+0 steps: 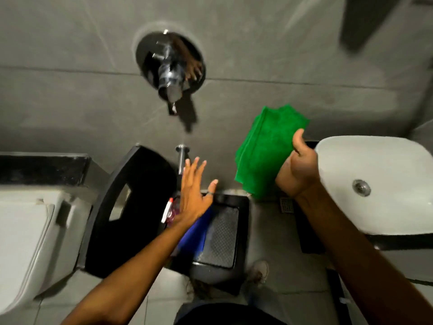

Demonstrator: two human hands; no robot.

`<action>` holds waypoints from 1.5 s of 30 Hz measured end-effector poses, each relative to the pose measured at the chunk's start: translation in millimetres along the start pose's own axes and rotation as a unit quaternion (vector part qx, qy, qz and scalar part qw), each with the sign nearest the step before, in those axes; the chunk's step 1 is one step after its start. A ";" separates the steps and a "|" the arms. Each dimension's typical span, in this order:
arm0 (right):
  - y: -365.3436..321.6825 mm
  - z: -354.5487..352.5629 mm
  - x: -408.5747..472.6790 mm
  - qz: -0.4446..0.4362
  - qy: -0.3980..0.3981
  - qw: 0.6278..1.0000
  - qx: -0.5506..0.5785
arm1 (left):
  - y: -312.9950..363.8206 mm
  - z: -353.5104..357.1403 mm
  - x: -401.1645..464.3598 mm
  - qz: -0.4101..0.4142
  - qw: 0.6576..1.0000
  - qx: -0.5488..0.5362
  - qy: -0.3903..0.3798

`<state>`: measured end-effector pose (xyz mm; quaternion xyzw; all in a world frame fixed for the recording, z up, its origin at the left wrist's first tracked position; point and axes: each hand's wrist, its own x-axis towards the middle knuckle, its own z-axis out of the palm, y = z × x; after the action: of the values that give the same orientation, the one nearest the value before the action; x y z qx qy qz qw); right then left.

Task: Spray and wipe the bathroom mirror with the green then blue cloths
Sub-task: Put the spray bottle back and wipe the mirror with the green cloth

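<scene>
a: green cloth (267, 151) first. where is it?

b: up in the right hand (298, 171), folded and pinched between the thumb on top and the fingers behind. it hangs in front of the grey tiled wall (70, 55), just left of the white sink (384, 160).

a: and the left hand (194, 195)?

b: spread flat with the fingers wide, holding nothing. it hovers over the black stool (241, 231), and i cannot tell whether it touches anything below it.

a: what lies on the stool?

b: blue cloth (196, 233), partly hidden under the left wrist, on the left part of the seat. beside it, at the stool's left edge, there is a spray bottle (169, 211) with a white and red head and pinkish contents. it looks to be lying down, but the frame is blurred there.

a: anything else close by?

b: a white toilet (28, 235) at the far left, with a black seat piece (131, 207) standing between it and the stool. on the wall above, a chrome tap (169, 73) on a round plate, smeared by motion. a floor drain grate (287, 205) shows under the right forearm.
</scene>
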<state>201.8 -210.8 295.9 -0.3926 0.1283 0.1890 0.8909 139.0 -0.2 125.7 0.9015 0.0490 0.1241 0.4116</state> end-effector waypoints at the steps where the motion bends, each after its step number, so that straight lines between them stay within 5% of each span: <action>1: -16.7 -1.2 -4.7 -0.012 -0.001 1.000 0.006 | 25.1 -0.4 19.0 0.067 0.998 0.012 -0.003; 8: -134.5 -14.3 -20.5 -0.152 0.015 0.987 0.052 | 213.0 -30.1 157.7 0.386 0.910 0.127 0.082; 16: -278.1 3.7 4.6 -0.390 0.123 0.912 0.012 | 430.8 -93.2 263.5 0.506 0.791 0.230 0.257; 20: -327.9 41.1 41.6 -0.522 0.206 0.817 -0.134 | 537.4 -114.7 303.9 0.519 0.753 0.264 0.307; 22: -323.6 54.9 67.3 -0.509 0.263 0.764 -0.295 | 573.7 -114.2 320.4 0.507 0.754 0.286 0.305; 25: -307.0 58.1 101.9 -0.500 0.399 0.576 -0.509 | 599.5 -111.1 348.6 0.480 0.769 0.321 0.274; 32: -339.0 -12.1 140.6 -0.566 0.373 0.392 -0.623 | 596.7 -91.5 391.7 0.496 0.714 0.360 0.338; 36: -367.1 -31.3 145.3 -0.647 0.302 0.304 -0.630 | 595.6 -93.7 395.8 0.494 0.716 0.360 0.338; 38: -384.2 -43.7 147.3 -0.662 0.309 0.311 -0.608 | 596.5 -92.8 395.7 0.489 0.717 0.365 0.338; 42: -421.7 -70.1 139.1 -0.631 0.400 0.407 -0.526 | 597.7 -91.5 397.0 0.490 0.710 0.369 0.345; 45: -455.5 -95.3 129.2 -0.620 0.441 0.444 -0.473 | 598.0 -90.4 398.1 0.493 0.701 0.369 0.359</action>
<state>509.1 -534.2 481.0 -0.7587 0.1172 -0.5809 0.2706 490.8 -250.8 706.8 0.7637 -0.2167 0.5957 -0.1224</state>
